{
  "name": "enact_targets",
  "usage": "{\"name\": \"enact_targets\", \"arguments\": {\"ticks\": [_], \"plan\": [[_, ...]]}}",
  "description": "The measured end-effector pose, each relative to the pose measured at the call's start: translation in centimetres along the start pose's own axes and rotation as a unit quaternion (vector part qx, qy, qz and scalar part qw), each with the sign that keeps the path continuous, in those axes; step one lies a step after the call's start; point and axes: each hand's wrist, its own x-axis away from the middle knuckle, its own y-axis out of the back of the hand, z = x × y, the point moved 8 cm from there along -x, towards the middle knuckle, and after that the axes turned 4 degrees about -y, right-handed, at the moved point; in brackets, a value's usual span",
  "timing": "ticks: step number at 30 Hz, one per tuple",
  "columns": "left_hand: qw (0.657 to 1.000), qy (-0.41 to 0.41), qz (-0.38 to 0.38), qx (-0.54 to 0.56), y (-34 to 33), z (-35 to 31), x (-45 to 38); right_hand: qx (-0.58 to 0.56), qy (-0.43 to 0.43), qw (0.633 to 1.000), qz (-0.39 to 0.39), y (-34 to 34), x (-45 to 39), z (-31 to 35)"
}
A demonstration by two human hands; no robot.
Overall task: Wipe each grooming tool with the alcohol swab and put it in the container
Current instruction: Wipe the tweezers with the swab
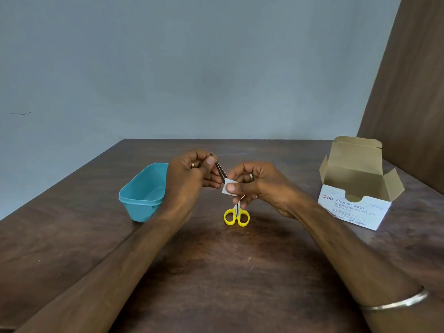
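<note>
My left hand (189, 179) grips metal tweezers (221, 170) by their upper end, tips slanting down to the right. My right hand (257, 186) pinches a small white alcohol swab (227, 189) around the tweezers' tips, thumb on top. Both hands hover above the table's middle. Small scissors with yellow handles (236, 216) lie on the wood just below my right hand, their blades partly hidden by my fingers. A teal plastic container (144, 193) stands left of my left hand; what I see of its inside holds nothing.
An open white box of alcohol swabs (355, 195) stands at the right with its flaps up. The dark wooden table (216, 272) ends at a grey wall behind; a brown panel rises at the far right.
</note>
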Motion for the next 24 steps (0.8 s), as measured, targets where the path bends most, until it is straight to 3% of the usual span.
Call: {"name": "enact_targets", "arguments": {"ticks": [9,17,20,24], "plan": [[0.999,0.012,0.001,0.037,-0.2,0.2,0.0,-0.024,-0.007,1.000,-0.009,0.0,0.0,0.0],[0.996,0.046,0.070,0.038,-2.1,1.0,0.7,-0.049,0.006,0.997,-0.060,1.2,0.3,-0.1],[0.996,0.047,0.053,0.050,-1.5,1.0,0.6,-0.037,0.003,0.997,-0.068,1.0,0.0,-0.1],[0.997,0.040,0.018,0.058,-1.1,0.7,0.4,-0.026,0.024,0.991,-0.132,2.6,0.0,0.2]]}}
